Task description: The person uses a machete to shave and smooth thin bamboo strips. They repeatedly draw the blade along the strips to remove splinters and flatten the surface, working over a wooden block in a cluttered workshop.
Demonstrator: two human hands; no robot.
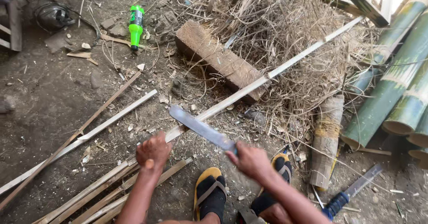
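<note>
We held the long bamboo strip [232,100] in our left hand [153,151], fingers curled tight round its near part. Our right hand [252,160] was wrapped round the handle of a machete [203,129], whose blade slanted up and leftward from that hand until its tip lay at the strip, just beyond our left hand. The strip's long axis ran away from us, from our left hand up and to the right, so the left hand was the nearer to it, and the blade crossed it at an angle. Whether the edge touched the strip or hung just above it we could not tell.

Just below our hands were our feet in yellow-soled sandals [209,192], and to the left of the left hand lay a loose bundle of split slats [89,193] on the dirt floor [44,103]. To the right of the right hand lay a second knife with a blue handle [345,197] and a short bamboo piece [326,139]. Farther off the strip rested across a wooden block [218,57], with dry shavings [285,32] behind it, green bamboo poles [392,90] far right, and a green bottle [136,25] far left.
</note>
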